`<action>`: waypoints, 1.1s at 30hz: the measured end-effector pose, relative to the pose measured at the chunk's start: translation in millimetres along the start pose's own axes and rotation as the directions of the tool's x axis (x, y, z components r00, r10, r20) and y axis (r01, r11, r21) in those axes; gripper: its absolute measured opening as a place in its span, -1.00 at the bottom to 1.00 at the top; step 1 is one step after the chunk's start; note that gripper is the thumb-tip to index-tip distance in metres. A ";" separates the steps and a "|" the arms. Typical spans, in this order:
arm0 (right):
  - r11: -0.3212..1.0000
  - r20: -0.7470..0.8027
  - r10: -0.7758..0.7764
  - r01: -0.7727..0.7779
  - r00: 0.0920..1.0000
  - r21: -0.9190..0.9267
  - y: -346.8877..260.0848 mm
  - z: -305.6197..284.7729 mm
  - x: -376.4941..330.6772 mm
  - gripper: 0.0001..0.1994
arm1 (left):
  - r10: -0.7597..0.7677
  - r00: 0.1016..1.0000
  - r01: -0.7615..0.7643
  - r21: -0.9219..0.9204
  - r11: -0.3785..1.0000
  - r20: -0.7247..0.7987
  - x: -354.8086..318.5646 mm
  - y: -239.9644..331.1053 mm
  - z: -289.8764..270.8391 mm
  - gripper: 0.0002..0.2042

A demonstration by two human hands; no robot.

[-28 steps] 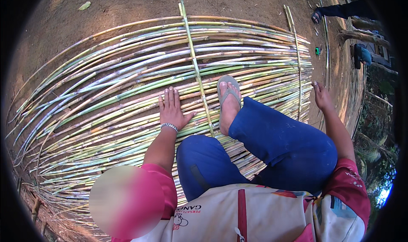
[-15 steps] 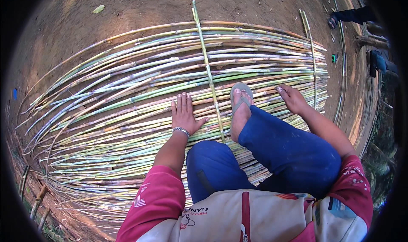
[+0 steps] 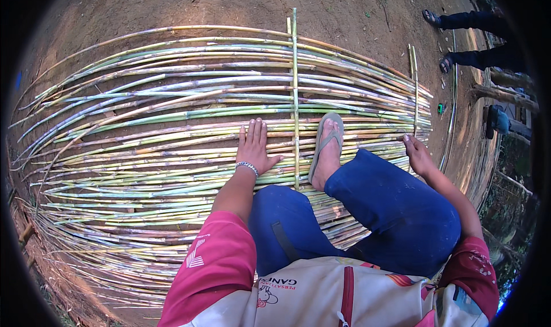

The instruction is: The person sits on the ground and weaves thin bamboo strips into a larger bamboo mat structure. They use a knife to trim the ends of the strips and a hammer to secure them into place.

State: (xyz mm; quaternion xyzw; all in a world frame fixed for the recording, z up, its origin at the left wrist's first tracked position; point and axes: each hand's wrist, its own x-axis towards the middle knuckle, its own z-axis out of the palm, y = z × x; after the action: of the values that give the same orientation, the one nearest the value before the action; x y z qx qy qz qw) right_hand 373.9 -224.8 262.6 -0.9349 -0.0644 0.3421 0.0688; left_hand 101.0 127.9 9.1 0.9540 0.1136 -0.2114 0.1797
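Note:
Long jointed canes (image 3: 189, 90), green, yellow and purplish, lie side by side on the ground. My left hand (image 3: 256, 152) rests flat on them, fingers stretched out and thumb spread, holding nothing. To its right, a green cross cane (image 3: 295, 86) lies over the others, with another cane end beside its far tip. My sandalled foot (image 3: 329, 152) is on the canes just right of that crosspiece. Farther right, my right hand (image 3: 420, 157) is closed with curled fingers near a second cross cane (image 3: 416, 94); what it may hold is hidden.
Brown bare soil (image 3: 241, 8) surrounds the canes. At the far right stand another person's legs (image 3: 485, 56) in dark trousers and sandals. A small green object (image 3: 441, 108) lies near the canes' right ends, and logs (image 3: 505, 97) lie beyond.
My right hand has moved right and a little nearer, up to the right cross cane. My left hand stays flat on the canes. The view has shifted, bringing more of the other person's legs in.

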 end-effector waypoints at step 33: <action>0.591 0.178 -0.644 0.632 0.744 -0.502 -83.2 57.5 67.8 -0.57 | 0.581 0.656 0.749 -0.515 -0.417 0.483 -11.8 101.6 -92.3 -0.79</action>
State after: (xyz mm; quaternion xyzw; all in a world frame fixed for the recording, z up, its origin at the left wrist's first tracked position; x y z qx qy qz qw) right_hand 381.9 -126.9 190.7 -0.8337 -0.4857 0.2520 -0.0745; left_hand 153.7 69.9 122.4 0.1001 0.2561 -0.3832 0.8818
